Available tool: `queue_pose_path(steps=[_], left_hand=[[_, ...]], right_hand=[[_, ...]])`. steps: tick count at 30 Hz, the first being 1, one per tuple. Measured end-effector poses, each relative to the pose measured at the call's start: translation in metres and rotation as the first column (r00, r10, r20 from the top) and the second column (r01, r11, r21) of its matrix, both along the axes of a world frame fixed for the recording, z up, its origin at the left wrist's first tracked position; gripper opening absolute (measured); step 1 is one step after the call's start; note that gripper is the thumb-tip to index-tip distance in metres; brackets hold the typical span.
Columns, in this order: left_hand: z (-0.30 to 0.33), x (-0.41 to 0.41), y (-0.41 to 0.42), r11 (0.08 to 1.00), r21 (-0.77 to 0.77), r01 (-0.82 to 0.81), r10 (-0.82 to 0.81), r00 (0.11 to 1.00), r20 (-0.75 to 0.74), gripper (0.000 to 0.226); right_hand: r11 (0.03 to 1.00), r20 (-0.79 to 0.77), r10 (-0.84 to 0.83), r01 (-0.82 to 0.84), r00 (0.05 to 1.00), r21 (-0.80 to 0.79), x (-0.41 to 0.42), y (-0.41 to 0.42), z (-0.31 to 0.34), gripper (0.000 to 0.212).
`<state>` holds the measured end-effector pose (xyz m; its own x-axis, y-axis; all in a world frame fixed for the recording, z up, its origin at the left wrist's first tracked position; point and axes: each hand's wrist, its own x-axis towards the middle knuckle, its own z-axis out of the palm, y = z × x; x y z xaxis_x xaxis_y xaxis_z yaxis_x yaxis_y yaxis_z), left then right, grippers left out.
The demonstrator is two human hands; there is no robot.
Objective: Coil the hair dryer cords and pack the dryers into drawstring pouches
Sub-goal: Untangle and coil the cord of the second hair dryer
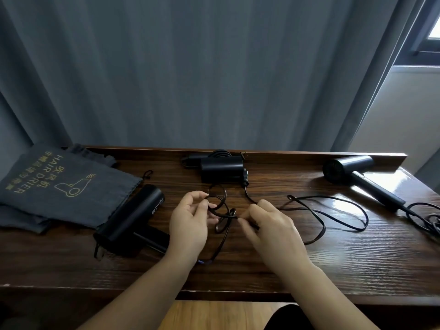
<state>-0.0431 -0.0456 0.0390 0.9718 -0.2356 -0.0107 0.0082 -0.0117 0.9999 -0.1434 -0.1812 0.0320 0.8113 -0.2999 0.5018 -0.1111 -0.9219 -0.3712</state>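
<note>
- Your left hand [190,220] pinches a small loop of the black cord [217,203], thumb and fingers curled round it, palm facing right.
- Your right hand [271,225] grips the same cord just right of the loops, fingers curled over it, knuckles up.
- Landmark: the middle dryer [221,169], at the back edge of the table [262,270].
- Both hands hover in front of the middle dryer, close together, a short cord stretch taut between them.
- Coiled loops sit between your hands and the middle dryer; two or three rings overlap, exact count unclear.
- The cord runs up from your right hand to the middle dryer's right end.
- More of the cord trails front-right of the middle dryer in a long loose loop [333,215], lying flat on the wood.
- Near dryer [133,215] lies front-left of the middle dryer, barrel angled, handle pointing toward your left wrist, touching the pouch edge.
- Grey drawstring pouch [64,186] lies far left of the middle dryer, flat, gold "HAIR DRIER" print up; more grey fabric stacked under it.
- Pouch drawstring end [148,174] lies left of the middle dryer on bare wood.
- Right dryer [350,170] sits far right of the middle dryer, by the back ledge, handle angled forward-right.
- Its own cord [426,217] is bunched at the table's right edge.
- Grey curtain [190,67] hangs behind the middle dryer; window [431,32] at upper right.
</note>
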Motion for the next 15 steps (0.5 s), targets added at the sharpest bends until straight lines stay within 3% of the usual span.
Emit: queue_pose_path(steps=[3, 7, 10, 13, 15], left_hand=[[0.000, -0.011, 0.000, 0.993, 0.072, 0.097, -0.105, 0.987, 0.120, 0.022], [0.000, -0.024, 0.000, 0.957, 0.211, 0.197, -0.251, 0.929, 0.272, 0.027], [0.001, -0.017, 0.000, 0.976, 0.157, 0.149, -0.176, 0.969, 0.173, 0.023], [0.002, 0.000, 0.004, 0.996, 0.068, 0.057, -0.063, 0.994, 0.086, 0.020], [0.002, 0.011, 0.009, 0.998, 0.060, -0.014, 0.007, 0.994, 0.113, 0.021]], right_hand=[[1.000, 0.001, -0.004, 0.004, 1.000, -0.002, 0.007, 0.005, 0.004, 0.019], [0.992, -0.035, -0.002, 0.007, 0.999, 0.127, 0.011, 0.012, 0.003, 0.028], [0.981, -0.035, 0.073, -0.065, 0.997, 0.184, 0.007, 0.012, 0.002, 0.025], [0.999, -0.207, 0.040, -0.034, 0.977, 0.034, -0.005, -0.001, 0.002, 0.030], [0.985, -0.182, -0.059, 0.027, 0.982, -0.171, -0.011, -0.013, 0.000, 0.026]])
